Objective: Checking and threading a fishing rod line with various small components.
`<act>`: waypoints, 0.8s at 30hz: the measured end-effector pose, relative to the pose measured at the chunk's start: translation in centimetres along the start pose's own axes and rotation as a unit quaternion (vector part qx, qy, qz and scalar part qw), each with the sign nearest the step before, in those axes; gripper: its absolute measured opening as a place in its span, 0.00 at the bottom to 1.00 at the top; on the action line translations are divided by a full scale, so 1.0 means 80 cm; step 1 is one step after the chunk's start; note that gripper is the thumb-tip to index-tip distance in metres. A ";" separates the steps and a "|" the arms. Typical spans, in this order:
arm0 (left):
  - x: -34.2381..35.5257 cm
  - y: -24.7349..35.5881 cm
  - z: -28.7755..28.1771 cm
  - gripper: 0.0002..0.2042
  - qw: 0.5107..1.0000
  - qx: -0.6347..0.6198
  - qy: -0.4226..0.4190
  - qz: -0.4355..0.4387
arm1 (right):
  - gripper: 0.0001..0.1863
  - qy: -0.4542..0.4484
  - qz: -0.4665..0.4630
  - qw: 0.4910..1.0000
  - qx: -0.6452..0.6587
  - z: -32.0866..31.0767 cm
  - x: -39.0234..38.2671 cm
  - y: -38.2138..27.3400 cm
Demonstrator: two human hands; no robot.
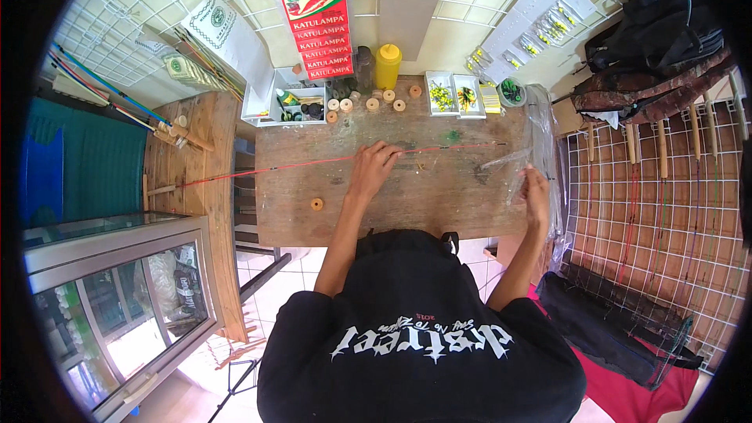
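A thin red fishing rod (313,162) stretches across the wooden table (376,215), its pale wooden handle (160,189) lying over the bench on the left. My left hand (376,163) is closed around the rod right of its middle, and the thin tip points right. Near the table's right edge, my right hand (534,188) has its fingers pinched together beside clear plastic wrapping (540,121). What lies between those fingers is too small to make out. One round wooden spool (316,204) sits on the table, left of my left forearm.
Several wooden spools (347,105), a yellow squeeze bottle (388,67) and white trays (471,97) line the table's back. Rods with wooden handles (662,141) hang on the right wire grid. A glass-fronted cabinet (125,298) stands at lower left; black bags (658,39) hang at upper right.
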State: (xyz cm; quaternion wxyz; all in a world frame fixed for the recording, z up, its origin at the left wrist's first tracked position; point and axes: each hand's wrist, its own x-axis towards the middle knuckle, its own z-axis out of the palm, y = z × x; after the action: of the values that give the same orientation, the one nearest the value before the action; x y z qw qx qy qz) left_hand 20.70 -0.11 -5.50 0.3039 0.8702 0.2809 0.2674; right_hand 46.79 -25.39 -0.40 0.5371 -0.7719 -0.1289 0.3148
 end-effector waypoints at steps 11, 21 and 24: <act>-0.010 -0.018 0.007 0.06 0.999 0.028 -0.013 -0.008 | 0.21 0.097 -0.150 0.965 0.190 -0.048 -0.057 -0.121; -0.014 -0.025 0.027 0.05 0.998 0.025 -0.046 -0.043 | 0.07 -0.056 -0.242 0.960 -0.126 0.045 -0.035 -0.110; -0.011 -0.025 0.030 0.06 0.997 0.025 -0.062 -0.030 | 0.04 -0.151 -0.225 0.958 -0.097 0.099 -0.009 -0.057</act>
State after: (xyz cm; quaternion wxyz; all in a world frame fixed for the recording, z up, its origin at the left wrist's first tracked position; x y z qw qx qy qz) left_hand 20.98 -0.28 -8.70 0.3068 0.8835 0.2941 0.1969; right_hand 41.92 -18.05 2.26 0.4909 -0.7148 -0.4088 0.2846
